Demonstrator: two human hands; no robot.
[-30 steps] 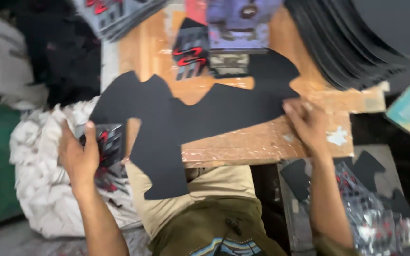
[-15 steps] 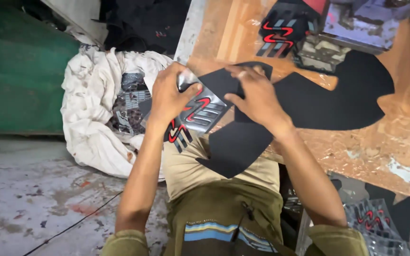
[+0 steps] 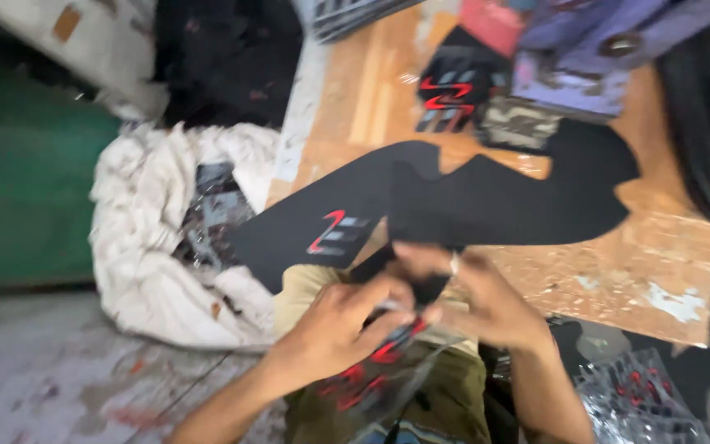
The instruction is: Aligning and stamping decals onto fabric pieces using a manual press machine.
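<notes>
My left hand (image 3: 334, 329) and my right hand (image 3: 486, 300) meet low in the head view, over my lap, fingers pinched together on a small clear-backed sheet of red and grey stickers (image 3: 375, 366). Just above the hands lies a black shaped cut-out piece (image 3: 330, 218) with a red and grey sticker (image 3: 334, 233) stuck on it. A second, larger black cut-out (image 3: 519, 197) lies beside it across the wooden board (image 3: 618, 263). The frame is blurred, so the exact grip is unclear.
A white sack (image 3: 145, 247) holding dark printed sheets sits on the floor at left, by a green bin (image 3: 26, 197). At the board's far side are a black piece with red stickers (image 3: 449, 94), purple packets (image 3: 593, 49) and a stack of black sheets (image 3: 708, 123). More sticker sheets (image 3: 643, 395) lie bottom right.
A second ago my hands were apart, left at the sack, right on the cut-out. They then came together on a sticker sheet; now a sticker sits on the black piece and the hands are lower.
</notes>
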